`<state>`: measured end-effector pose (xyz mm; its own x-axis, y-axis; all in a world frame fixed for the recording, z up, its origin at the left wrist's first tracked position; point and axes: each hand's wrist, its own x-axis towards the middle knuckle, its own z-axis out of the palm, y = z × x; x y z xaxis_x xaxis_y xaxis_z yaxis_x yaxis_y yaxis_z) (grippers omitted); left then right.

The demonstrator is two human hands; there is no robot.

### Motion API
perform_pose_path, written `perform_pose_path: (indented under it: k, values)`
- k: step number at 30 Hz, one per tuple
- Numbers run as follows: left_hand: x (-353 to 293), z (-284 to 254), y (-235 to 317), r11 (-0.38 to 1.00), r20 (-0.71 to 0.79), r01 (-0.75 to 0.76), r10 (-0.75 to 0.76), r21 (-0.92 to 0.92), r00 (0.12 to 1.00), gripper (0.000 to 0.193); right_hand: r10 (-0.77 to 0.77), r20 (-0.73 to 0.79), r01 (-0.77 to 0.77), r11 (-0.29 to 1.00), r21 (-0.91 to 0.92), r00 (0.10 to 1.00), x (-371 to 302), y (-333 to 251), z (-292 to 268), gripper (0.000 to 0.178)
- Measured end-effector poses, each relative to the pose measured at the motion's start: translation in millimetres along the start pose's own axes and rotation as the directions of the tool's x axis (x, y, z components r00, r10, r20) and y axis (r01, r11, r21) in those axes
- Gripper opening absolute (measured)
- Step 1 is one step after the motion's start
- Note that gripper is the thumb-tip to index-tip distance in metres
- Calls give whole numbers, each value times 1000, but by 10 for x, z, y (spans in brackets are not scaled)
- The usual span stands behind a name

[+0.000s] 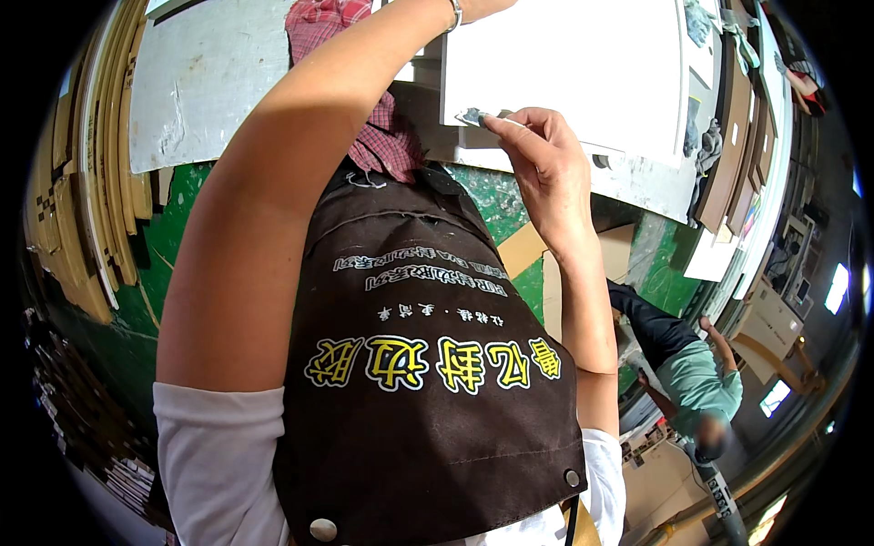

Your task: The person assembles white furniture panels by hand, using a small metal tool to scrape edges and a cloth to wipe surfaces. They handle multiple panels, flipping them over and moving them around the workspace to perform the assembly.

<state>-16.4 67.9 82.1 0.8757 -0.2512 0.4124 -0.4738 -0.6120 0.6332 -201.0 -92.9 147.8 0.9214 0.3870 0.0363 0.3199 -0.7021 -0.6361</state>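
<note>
A large white panel (574, 68) lies in front of me on the worktable, brightly lit. At its near left corner my right hand (546, 150) pinches a small grey-and-white piece (472, 116) between thumb and fingers. Whether that piece is a scrap of cloth or a small scraper I cannot make out; it touches or almost touches the panel's edge. My left arm reaches far across to the upper edge of the view. Only the back part of my left hand (487, 7) shows there, over the panel's left side, and its fingers are out of sight.
A red checked cloth (393, 136) hangs by the table's near edge, left of the panel. A grey-white worktop (209, 86) extends left. Stacked boards (96, 164) stand at far left, brown boards (739, 136) and grey rags (709, 146) at right. Another person (696, 378) is behind on the right.
</note>
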Motion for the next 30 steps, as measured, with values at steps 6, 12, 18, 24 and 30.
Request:
perform_pose_path:
  k: [6, 12, 18, 24, 30]
  values:
    - [14, 3, -4, 1000, 3, 11, -11, -10, 1000, 22, -59, -14, 58, 995, -82, 998, 50, 37, 37, 32]
    - [13, 0, -10, 1000, 17, 17, -17, -3, 1000, 22, -106, -8, 104, 983, -150, 994, 77, 30, 23, 39]
    - [17, 7, -4, 1000, 12, 18, -18, -12, 1000, 22, -79, -14, 77, 989, -123, 997, 68, 44, -29, 37]
    - [16, -8, -4, 1000, 24, 11, -11, 6, 1000, 22, -66, -45, 62, 993, -100, 997, 84, 49, 20, 38]
    - [17, 4, -13, 1000, 11, 9, -9, -1, 1000, 21, -78, -31, 73, 989, -132, 996, 75, 76, 26, 38]
